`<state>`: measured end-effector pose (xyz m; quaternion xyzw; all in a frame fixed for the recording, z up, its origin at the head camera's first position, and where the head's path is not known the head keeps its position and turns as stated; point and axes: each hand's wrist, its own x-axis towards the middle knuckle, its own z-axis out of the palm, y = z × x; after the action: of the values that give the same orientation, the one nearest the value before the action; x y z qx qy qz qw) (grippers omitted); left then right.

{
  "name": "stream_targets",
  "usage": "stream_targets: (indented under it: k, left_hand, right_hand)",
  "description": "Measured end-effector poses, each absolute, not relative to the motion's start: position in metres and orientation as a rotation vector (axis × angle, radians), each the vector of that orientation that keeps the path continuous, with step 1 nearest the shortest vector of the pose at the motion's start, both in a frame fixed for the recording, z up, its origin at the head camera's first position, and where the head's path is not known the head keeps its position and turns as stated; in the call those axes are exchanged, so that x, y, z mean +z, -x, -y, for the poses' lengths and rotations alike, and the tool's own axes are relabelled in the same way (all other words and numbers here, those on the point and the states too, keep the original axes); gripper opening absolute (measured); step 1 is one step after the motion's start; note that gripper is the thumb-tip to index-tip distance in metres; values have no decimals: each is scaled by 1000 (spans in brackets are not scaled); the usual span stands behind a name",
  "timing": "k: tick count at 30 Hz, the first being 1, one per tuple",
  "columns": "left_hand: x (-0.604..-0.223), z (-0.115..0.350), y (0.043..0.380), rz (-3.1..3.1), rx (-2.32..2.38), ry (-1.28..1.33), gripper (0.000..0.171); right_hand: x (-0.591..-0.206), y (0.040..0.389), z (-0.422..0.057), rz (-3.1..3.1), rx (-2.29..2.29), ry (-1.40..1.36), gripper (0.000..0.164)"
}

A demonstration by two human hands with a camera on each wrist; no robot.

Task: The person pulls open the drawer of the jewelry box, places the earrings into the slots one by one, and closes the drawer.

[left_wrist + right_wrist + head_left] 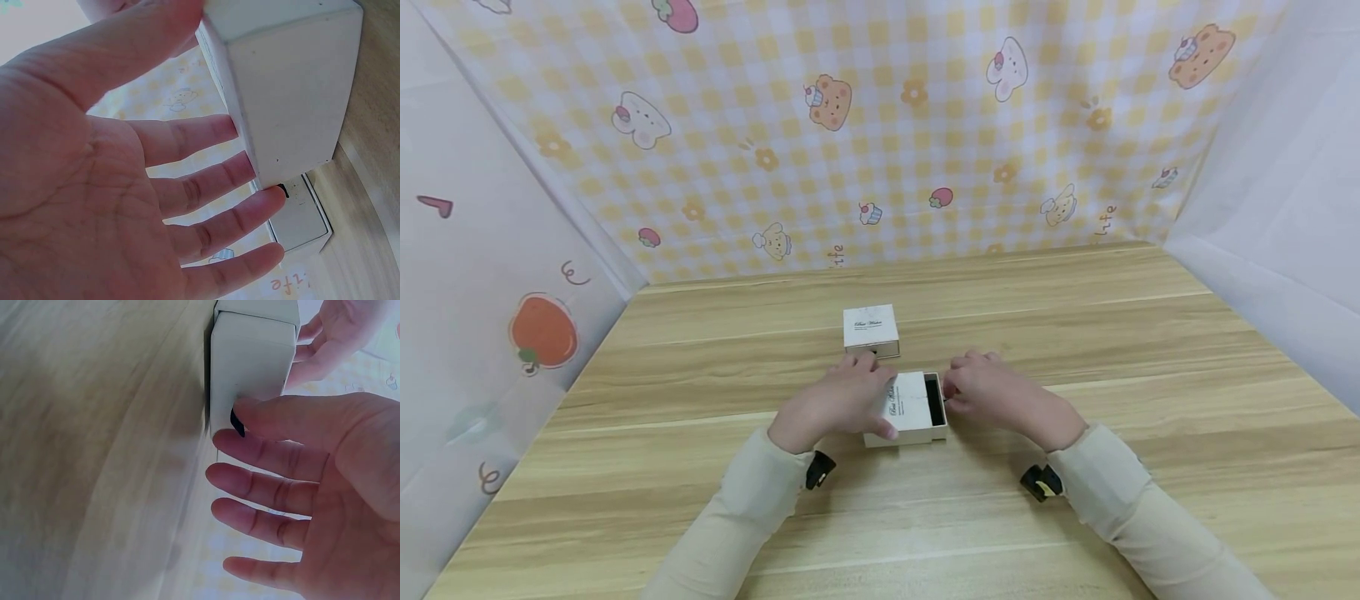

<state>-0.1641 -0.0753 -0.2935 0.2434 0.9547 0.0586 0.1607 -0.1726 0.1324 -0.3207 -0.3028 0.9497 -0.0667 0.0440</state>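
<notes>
A white drawer-style gift box point(914, 402) with black lettering lies on the table, its drawer point(939, 433) slid partly out to the right and showing a dark inside. My left hand point(842, 398) holds the sleeve from the left, thumb at the near side and fingers along the top and far side. At the drawer's right end, my right hand point(992, 392) pinches a black ribbon pull tab point(237, 424) between thumb and index finger. The other right fingers point(250, 519) are spread beside the box.
A second white box point(870, 325) with similar lettering stands just behind the first, close to the left fingertips. Wood-grain table point(700, 367) surrounds both boxes. A yellow checked cloth point(880, 150) hangs at the back, with white cloth at both sides.
</notes>
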Motion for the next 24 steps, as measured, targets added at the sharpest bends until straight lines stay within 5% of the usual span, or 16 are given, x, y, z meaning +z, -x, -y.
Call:
stream_targets:
  k: [24]
  left_hand:
    - [-294,75,164,-2738,178,-708,82]
  right_hand:
    - [-327,173,-129,-2938,-210,1049,4]
